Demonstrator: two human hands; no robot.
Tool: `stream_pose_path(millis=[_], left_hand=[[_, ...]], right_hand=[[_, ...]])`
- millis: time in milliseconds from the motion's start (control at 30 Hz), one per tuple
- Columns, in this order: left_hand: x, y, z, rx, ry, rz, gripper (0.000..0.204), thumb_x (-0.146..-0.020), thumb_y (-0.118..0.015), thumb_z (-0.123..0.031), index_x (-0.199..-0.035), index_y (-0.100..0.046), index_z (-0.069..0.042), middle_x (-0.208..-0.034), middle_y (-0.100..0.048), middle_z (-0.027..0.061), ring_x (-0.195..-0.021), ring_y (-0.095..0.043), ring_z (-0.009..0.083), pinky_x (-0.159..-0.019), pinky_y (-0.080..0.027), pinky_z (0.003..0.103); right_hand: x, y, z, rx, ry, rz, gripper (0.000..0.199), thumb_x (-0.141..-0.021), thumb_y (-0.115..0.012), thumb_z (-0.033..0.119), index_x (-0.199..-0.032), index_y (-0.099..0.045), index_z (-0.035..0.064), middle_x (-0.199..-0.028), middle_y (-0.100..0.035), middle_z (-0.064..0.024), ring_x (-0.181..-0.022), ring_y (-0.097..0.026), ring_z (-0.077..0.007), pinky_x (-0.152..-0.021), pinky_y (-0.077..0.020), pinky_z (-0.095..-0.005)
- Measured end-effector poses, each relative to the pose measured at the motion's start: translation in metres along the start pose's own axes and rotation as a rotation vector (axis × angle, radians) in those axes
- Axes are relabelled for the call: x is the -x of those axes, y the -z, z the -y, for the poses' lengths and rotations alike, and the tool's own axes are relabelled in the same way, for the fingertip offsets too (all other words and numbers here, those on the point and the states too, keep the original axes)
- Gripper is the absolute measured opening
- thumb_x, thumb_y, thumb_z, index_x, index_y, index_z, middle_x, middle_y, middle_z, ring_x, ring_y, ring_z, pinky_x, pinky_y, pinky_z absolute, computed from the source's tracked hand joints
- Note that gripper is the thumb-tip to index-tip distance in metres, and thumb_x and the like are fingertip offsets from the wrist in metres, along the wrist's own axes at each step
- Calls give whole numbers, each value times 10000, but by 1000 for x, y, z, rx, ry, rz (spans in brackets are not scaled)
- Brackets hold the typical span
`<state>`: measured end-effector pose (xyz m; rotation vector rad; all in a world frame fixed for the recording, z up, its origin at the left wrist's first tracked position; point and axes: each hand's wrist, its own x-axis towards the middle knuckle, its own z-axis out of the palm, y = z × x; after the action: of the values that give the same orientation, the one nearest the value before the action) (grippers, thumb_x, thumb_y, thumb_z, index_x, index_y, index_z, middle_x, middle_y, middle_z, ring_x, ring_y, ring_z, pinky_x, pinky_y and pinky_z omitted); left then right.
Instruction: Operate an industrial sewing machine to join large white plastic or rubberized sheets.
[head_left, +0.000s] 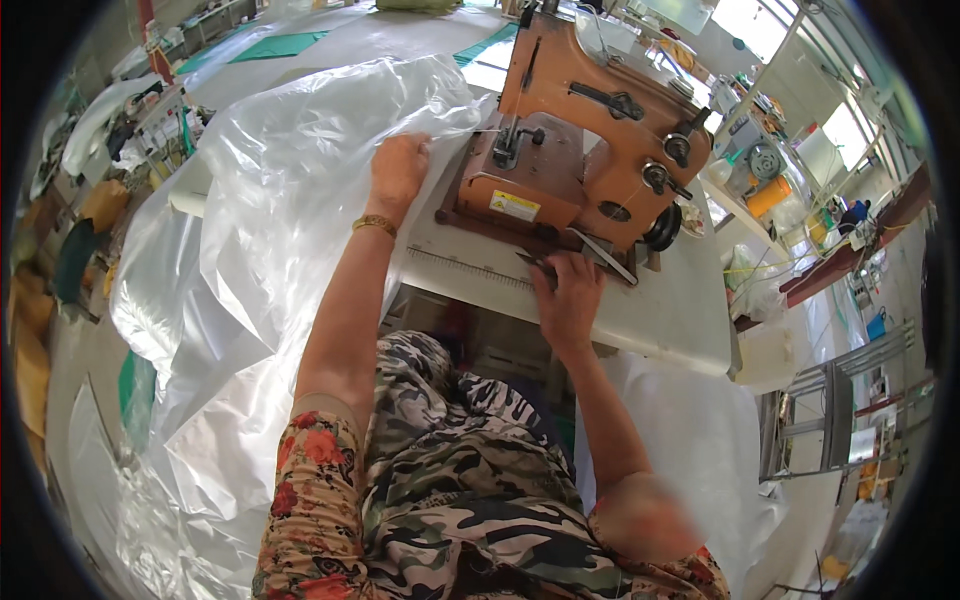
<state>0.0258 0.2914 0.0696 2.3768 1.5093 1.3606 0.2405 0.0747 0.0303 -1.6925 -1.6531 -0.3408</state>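
A sewing machine (630,130) with a brown-orange body stands on a pale table in front of me. A large sheet of clear plastic film (270,190) spreads over the table's left side and hangs down toward the floor. My left hand (398,168) is closed on the film's edge, just left of the machine's needle area. Near the table's front edge, my right hand (570,290) has its fingers curled round a small dark pointed tool (532,260), whose kind I cannot make out. Beside that hand, a narrow silver metal strip (606,256) lies slanted by the machine's base.
A ruler scale (470,268) runs along the front of the table (660,325). More pale plastic film (680,430) hangs at the right of my lap. Farther right are a cluttered shelf with an orange container (769,197) and a metal frame (835,420).
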Motion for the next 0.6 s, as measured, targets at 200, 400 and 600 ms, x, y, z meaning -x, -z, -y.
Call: stream_pose_path(millis=[200,400,600], left_hand=[[16,4,17,91,42,-120,243,-832,-565,-109,-1018,-715,-61,-960,-674,193,-894,-645,363,-823,-506,440],[39,5,20,268,114,-127,248,-823,-560,-85,-1011,-715,-34,-924,-674,210,-846,-651,377,-798,-521,404],[49,14,12,412,207,-39,213,-851,-604,-123,-998,-708,-9,-817,-663,222,-709,-671,309,-690,-516,361]], right_hand=[[0,2,-1,13,31,-19,211,-798,-713,211,-914,-610,69,-945,-601,-67,-947,-536,-287,-870,-368,-423],[1,-1,0,55,32,-22,223,-811,-704,238,-938,-615,78,-924,-592,-82,-934,-534,-298,-870,-369,-443],[-7,9,-5,101,115,151,193,-820,-672,189,-965,-608,79,-917,-591,-98,-957,-548,-296,-814,-423,-431]])
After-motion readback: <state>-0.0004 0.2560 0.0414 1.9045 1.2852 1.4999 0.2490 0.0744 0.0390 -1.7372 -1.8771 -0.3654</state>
